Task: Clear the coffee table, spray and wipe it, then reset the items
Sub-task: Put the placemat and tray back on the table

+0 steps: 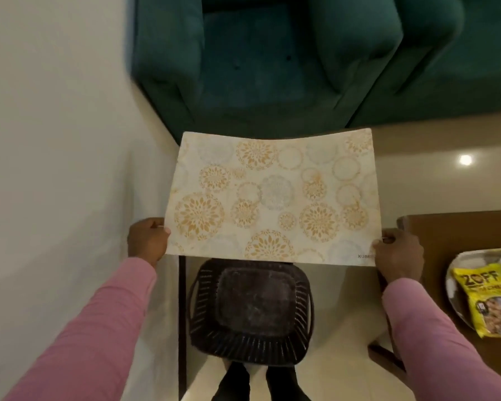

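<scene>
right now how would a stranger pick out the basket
Start at the green sofa and come toward the person, past the floral placemat being held. The basket sits on the floor just nearer, left of the wooden table. It is the only dark, slatted thing there.

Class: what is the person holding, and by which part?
The patterned placemat, by its two short edges: the left hand pinches the left edge, the right hand the right edge, each near the corner closest to the person.
</scene>
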`<action>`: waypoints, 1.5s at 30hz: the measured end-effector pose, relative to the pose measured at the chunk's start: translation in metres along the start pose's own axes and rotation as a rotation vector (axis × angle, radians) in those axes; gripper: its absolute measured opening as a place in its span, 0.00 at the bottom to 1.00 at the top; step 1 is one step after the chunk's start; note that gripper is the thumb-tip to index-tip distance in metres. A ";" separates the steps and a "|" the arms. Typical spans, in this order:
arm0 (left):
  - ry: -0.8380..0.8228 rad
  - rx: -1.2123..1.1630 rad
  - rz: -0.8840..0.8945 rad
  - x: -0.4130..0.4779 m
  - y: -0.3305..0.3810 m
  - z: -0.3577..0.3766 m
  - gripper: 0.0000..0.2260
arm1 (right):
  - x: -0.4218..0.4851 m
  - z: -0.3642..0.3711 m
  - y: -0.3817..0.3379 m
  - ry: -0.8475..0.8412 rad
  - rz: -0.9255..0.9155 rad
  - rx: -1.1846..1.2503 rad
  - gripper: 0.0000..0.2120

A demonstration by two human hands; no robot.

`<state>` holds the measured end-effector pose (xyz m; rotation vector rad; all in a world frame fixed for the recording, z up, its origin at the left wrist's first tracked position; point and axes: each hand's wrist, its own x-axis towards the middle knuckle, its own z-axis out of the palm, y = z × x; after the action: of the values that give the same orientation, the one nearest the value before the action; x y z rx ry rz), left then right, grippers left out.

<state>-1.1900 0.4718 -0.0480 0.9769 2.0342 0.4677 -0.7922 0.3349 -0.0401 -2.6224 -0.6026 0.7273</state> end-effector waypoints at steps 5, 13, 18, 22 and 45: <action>-0.007 -0.125 -0.034 -0.080 -0.003 -0.028 0.13 | -0.037 -0.071 0.017 0.015 0.008 0.021 0.17; -0.055 -0.172 -0.065 -0.201 -0.044 -0.064 0.13 | -0.129 -0.159 0.078 0.057 0.049 0.040 0.15; -0.084 -0.146 0.008 -0.246 -0.070 -0.077 0.14 | -0.181 -0.185 0.132 0.089 0.065 0.047 0.14; -0.097 -0.138 0.026 -0.274 -0.097 -0.083 0.13 | -0.216 -0.204 0.174 0.126 0.082 0.057 0.15; -0.281 -0.143 0.059 -0.549 -0.135 0.098 0.13 | -0.210 -0.416 0.458 0.260 0.132 0.095 0.13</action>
<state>-0.9726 -0.0410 0.0913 0.9596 1.7018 0.4717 -0.5870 -0.2453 0.1801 -2.6267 -0.3147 0.4282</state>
